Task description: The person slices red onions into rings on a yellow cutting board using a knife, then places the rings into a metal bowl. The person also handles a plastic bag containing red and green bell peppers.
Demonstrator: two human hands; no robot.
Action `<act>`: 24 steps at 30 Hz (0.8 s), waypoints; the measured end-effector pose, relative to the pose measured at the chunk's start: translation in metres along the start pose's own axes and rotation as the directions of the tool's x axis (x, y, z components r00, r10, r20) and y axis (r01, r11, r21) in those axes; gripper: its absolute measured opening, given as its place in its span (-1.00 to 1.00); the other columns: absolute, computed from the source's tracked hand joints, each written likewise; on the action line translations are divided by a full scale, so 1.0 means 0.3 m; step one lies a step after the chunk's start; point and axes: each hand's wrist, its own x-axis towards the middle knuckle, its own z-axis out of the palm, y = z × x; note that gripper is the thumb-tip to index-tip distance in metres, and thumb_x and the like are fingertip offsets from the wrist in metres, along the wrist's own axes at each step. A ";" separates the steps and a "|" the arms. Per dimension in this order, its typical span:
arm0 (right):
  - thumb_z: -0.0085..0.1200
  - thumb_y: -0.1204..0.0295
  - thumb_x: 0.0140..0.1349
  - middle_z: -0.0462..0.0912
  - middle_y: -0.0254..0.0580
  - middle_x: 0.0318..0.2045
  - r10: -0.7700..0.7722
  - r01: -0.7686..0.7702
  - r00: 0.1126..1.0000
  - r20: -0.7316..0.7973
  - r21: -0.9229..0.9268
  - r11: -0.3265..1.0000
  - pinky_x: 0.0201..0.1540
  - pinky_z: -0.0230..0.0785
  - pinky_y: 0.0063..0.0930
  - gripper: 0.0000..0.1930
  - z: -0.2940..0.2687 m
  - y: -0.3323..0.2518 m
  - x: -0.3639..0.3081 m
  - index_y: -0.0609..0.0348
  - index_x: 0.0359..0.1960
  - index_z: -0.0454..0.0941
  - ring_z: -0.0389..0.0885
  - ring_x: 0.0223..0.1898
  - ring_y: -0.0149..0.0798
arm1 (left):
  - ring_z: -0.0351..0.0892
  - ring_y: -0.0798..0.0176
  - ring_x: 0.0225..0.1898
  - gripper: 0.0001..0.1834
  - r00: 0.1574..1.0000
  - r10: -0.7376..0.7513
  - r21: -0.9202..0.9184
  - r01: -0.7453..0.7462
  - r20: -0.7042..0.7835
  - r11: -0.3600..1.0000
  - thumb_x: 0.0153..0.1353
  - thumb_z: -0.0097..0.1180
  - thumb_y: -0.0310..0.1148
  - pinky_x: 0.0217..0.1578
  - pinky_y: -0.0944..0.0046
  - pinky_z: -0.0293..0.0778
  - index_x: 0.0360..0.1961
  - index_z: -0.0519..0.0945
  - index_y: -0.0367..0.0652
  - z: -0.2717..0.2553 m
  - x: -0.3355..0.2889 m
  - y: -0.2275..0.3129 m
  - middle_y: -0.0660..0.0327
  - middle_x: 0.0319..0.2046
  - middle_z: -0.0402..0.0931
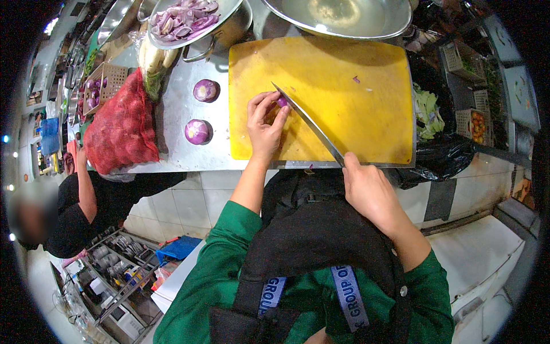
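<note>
My left hand point(265, 127) grips a small red onion point(282, 102) on the yellow cutting board point(366, 120), its fingers curled round it and hiding most of it. My right hand point(369, 192) is closed round the handle of a long kitchen knife point(314, 127). The blade slants up to the left across the board, with its tip end beside the onion; whether it touches the onion I cannot tell. Two whole peeled red onions, an upper onion point(204, 90) and a lower onion point(197, 132), rest on the metal table left of the board.
A bowl of sliced onion point(229, 10) and a wide metal basin point(395, 28) holding liquid stand beyond the board. At left are a red mesh sack point(121, 129) and another person's arm point(86, 186). A black plastic bag point(444, 160) and green leaves point(427, 112) lie right of the board.
</note>
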 end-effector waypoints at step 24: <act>-0.17 0.52 0.24 0.63 0.37 -0.36 -0.128 0.125 0.984 -0.122 -0.031 0.992 -0.17 0.50 0.14 -0.83 0.106 -0.118 0.379 0.30 -0.17 0.38 0.65 -0.23 0.32 | 0.51 0.27 0.02 -0.64 0.995 -0.087 -0.015 0.086 -0.047 0.996 0.16 0.27 -0.54 0.00 0.30 0.58 0.01 0.56 -0.27 -0.012 0.025 0.025 0.17 0.04 0.34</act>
